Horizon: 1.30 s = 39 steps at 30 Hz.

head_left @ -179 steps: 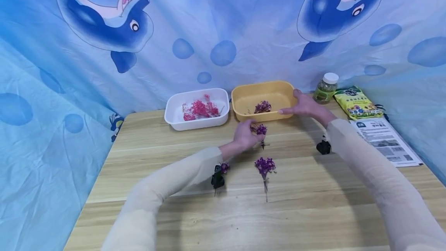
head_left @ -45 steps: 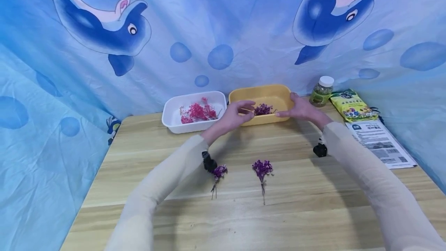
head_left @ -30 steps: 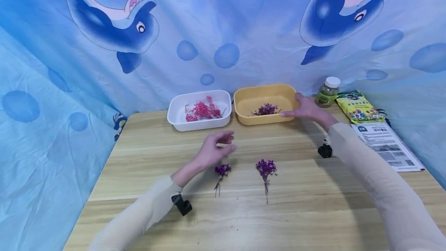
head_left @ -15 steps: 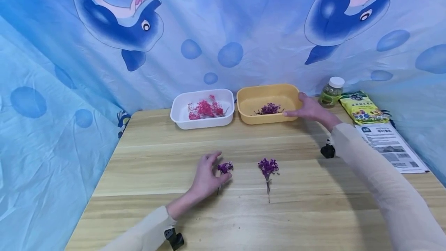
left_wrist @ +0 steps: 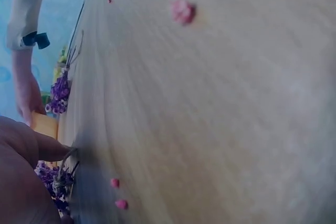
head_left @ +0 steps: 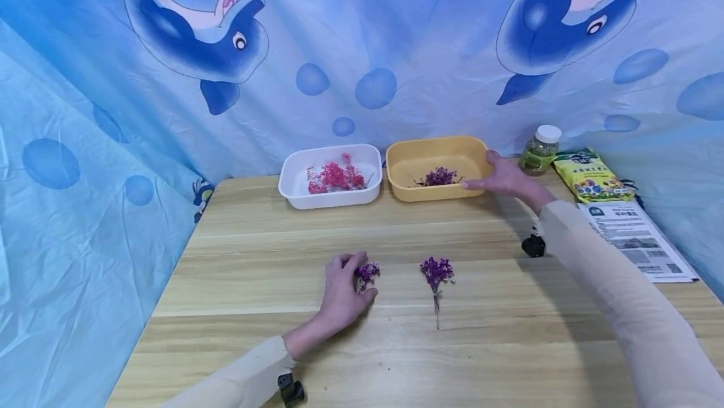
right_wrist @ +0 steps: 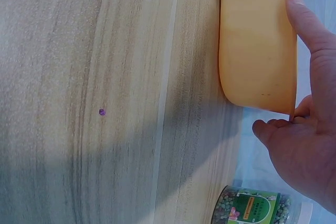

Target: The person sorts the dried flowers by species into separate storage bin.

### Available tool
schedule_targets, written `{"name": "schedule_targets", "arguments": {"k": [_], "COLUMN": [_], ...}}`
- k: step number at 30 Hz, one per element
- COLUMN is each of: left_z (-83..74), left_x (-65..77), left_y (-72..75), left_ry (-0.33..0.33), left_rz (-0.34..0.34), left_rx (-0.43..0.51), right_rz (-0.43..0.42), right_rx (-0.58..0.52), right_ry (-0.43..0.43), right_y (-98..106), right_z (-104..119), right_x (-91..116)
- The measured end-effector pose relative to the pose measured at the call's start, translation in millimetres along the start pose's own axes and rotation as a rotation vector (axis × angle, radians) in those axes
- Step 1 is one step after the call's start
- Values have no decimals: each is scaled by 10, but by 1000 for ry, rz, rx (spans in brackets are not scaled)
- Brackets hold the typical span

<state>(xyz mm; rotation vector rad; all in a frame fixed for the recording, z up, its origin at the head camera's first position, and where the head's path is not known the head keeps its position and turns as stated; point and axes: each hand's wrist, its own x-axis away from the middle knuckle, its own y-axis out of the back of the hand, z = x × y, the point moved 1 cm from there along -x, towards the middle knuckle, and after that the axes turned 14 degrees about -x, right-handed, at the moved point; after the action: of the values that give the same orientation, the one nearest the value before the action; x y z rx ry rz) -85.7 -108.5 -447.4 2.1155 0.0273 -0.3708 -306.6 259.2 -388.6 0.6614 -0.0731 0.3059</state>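
Observation:
My left hand [head_left: 340,298] is low on the table, thumb and fingers curled round a small bunch of purple dried flowers [head_left: 367,273]. Its stems are hidden under the hand in the head view; in the left wrist view the thumb lies against the stems [left_wrist: 64,169]. My right hand [head_left: 503,176] grips the right end of a yellow plastic tray [head_left: 435,193], thumb at the front rim and fingers round the corner. Purple dried flowers [head_left: 441,175] lie inside that tray. Another purple bunch [head_left: 435,273], stems toward me, lies to the right of my left hand.
A white tray [head_left: 330,200] holding pink dried flowers [head_left: 335,175] stands left of the yellow one. At the back right are a lidded jar [head_left: 540,151], a yellow packet [head_left: 594,175] and a printed sheet [head_left: 639,241]. Pink bits [left_wrist: 182,12] are scattered on the table.
The purple bunch once under my left hand in front of the yellow tray now lies inside it. My left hand has come back toward me to the left bunch; my right hand stays on the tray.

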Motion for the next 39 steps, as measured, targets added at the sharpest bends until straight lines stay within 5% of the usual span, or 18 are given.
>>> {"name": "schedule_targets", "arguments": {"k": [13,28,39], "left_z": [-7,-5,22], "left_x": [-31,-77,-120], "left_y": [-18,-20,29], "left_ry": [-85,-109,-153], "left_rz": [-35,-35,-55], "left_rx": [-25,-81,-32], "right_rz": [-6,-5,-3], "right_rx": [-7,-30,-13], "right_ry": [1,5,14], "right_y": [2,3,-5], "right_z": [-18,-16,-20], "right_x": [-1,16,8]}}
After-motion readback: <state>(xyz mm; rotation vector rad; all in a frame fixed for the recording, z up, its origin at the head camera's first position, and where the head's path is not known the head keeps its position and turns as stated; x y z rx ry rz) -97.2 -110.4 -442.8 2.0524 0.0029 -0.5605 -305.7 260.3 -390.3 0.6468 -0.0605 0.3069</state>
